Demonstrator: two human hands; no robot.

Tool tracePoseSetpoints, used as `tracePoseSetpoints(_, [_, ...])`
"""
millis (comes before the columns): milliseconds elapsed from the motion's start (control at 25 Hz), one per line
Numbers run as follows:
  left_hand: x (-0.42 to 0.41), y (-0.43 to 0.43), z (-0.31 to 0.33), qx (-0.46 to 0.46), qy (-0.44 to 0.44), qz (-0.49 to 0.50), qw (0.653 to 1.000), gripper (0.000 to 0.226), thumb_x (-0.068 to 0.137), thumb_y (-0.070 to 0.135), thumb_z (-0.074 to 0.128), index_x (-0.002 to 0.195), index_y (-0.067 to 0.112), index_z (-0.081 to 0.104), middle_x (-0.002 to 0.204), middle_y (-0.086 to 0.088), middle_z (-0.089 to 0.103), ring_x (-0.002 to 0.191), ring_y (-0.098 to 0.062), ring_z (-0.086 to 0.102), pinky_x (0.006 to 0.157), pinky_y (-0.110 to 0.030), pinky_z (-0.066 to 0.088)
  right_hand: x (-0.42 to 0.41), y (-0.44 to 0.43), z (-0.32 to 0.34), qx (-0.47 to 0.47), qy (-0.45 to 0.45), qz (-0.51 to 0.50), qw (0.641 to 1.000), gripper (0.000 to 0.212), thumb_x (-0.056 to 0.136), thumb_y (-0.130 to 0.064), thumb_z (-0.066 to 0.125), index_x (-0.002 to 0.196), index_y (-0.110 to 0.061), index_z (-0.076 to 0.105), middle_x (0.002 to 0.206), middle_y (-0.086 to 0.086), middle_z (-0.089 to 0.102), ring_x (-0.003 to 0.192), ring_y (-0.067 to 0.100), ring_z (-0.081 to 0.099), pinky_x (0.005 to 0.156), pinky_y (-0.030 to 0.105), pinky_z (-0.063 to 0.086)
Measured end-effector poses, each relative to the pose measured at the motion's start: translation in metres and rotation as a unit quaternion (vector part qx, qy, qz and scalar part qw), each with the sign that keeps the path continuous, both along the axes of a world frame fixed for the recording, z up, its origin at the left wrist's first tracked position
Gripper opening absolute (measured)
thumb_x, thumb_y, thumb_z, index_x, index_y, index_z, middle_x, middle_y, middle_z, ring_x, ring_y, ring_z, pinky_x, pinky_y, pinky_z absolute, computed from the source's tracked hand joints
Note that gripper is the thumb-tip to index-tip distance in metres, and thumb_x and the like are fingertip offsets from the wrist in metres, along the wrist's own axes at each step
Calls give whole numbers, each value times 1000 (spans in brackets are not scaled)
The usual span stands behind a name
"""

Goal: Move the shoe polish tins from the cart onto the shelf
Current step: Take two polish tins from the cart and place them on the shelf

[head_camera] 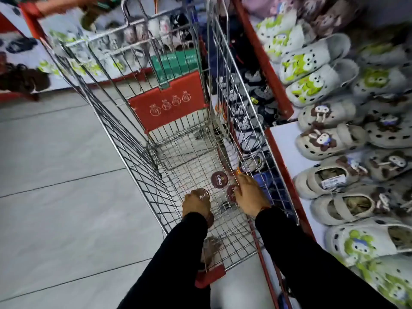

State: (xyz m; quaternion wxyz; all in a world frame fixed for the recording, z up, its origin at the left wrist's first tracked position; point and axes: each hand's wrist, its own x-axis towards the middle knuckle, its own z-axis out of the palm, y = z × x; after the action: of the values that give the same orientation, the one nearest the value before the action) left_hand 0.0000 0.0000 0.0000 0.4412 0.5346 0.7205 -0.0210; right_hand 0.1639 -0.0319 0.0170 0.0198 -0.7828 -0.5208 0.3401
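Both hands are reached down into the wire cart [142, 90], sleeves black. Left hand [196, 205] is wrapped over one tin [203, 194]; a 2nd tin edge [210, 219] is seen just under the wrist, held or lying there, can't be told. Right hand [250, 195] is laid on a tin [231, 194] near the cart's right wall, fingers curled at its rim; grip looks partial, not yet closed. A loose tin [219, 179] is left on the cart floor just beyond, touching or nearly touching the right-hand one.

Step in hand, by judgement: pickup. Best done w/ fingers set round the rim before lifting, tins kept flat, lifted straight up clear of the wire wall, then carried right to the shelf [283, 139] beside the cart, where bare white space is seen btw the slippers [316, 139].

Tins: small, round, flat, dark maroon lids; "Cherry" is readable on the loose one. Smooth lids, prob. slippery if stacked.
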Motion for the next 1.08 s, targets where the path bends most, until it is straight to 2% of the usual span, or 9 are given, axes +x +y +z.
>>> tracePoseSetpoints(120, [5,-15,-45,-113,53,94,988,46,90,29,59,127,1,53,133,-22,56,125,-37,55,102,-38,45,10,0,-44,-40,21,-93,995,52,94,-24,57,144,-13,46,143,13,52,129,32,52,106,44,47])
tracePoseSetpoints(200, [6,-26,-73,-152,65,129,978,53,88,31,62,129,1,48,136,-21,51,127,-37,52,105,-38,44,15,2,-72,-47,21,-148,988,48,91,-24,63,137,-12,54,136,15,57,123,34,56,103,42,49])
tracePoseSetpoints(360, [10,-30,-104,-138,91,164,972,59,87,32,63,133,1,42,139,-23,44,128,-41,50,107,-42,43,18,13,-114,-55,37,-189,980,58,84,-30,73,136,-11,55,137,19,55,125,35,55,104,40,47])
tracePoseSetpoints(520, [10,-33,-117,-126,81,152,977,59,85,31,65,134,7,43,138,-20,39,120,-40,57,103,-43,46,15,14,-140,-70,30,-176,981,60,78,-35,78,128,-9,57,134,21,55,118,36,59,96,38,49])
tracePoseSetpoints(600, [9,-34,-117,-120,80,145,979,59,84,34,66,133,8,45,137,-18,41,119,-39,58,102,-42,46,14,12,-141,-65,15,-175,982,62,76,-33,80,127,-7,58,138,21,50,121,36,56,102,40,49])
tracePoseSetpoints(680, [7,-35,-114,-124,86,136,979,59,82,39,68,131,11,49,135,-18,46,121,-39,57,103,-42,46,15,12,-137,-77,20,-192,978,67,72,-28,84,128,-4,55,135,19,55,122,34,58,103,43,49])
tracePoseSetpoints(800, [5,-33,-107,-144,95,52,984,51,86,46,62,124,12,64,131,-17,61,125,-34,58,101,-36,49,16,7,-123,-79,33,-224,971,55,75,-16,82,121,-4,54,126,19,65,117,32,63,100,41,51])
tracePoseSetpoints(920, [5,-33,-87,-173,83,59,980,53,94,41,53,129,1,60,135,-18,62,128,-33,57,103,-35,47,16,-6,-97,-65,49,-230,970,37,86,-10,70,121,-9,58,124,18,68,115,31,65,98,38,52])
tracePoseSetpoints(1080, [0,-33,-38,-143,39,73,986,54,97,39,51,129,-4,58,134,-22,61,129,-35,55,103,-35,45,11,-22,-49,-2,110,-273,956,37,89,-4,64,127,-5,63,128,18,67,118,32,64,100,37,51])
